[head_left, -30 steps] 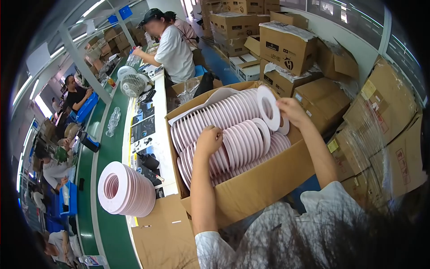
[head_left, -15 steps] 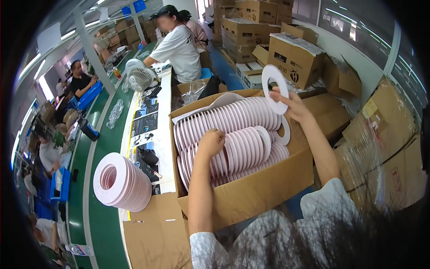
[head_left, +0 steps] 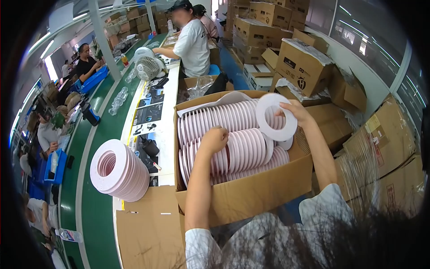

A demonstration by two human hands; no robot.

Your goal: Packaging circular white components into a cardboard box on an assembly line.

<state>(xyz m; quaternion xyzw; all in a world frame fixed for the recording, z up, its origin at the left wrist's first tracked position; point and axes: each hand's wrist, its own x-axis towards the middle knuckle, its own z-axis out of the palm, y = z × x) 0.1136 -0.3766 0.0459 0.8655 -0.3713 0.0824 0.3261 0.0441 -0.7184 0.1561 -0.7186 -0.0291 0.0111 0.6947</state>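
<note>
An open cardboard box (head_left: pixel 264 193) in front of me holds rows of flat, pinkish-white rings (head_left: pixel 244 150), stood on edge. Over the front row is my left hand (head_left: pixel 215 140), closed, its knuckles up; the fingertips are hidden among the rings, so what they grip cannot be seen. My right hand (head_left: pixel 298 114) pinches a single white ring (head_left: pixel 280 136) at its right side, above the box's right end. That ring is raised and its flat face is turned toward me.
Left of the box, a stack of the same rings (head_left: pixel 130 177) stands on the green conveyor (head_left: pixel 101 219). A white fan (head_left: pixel 148 65) and small black parts sit beyond it. Cartons (head_left: pixel 304 67) crowd the right side. A co-worker in a white shirt (head_left: pixel 195 49) works farther along.
My right hand has lowered the ring and turned it to face me more fully. My left hand stays on the front row. The whole view has shifted slightly.
</note>
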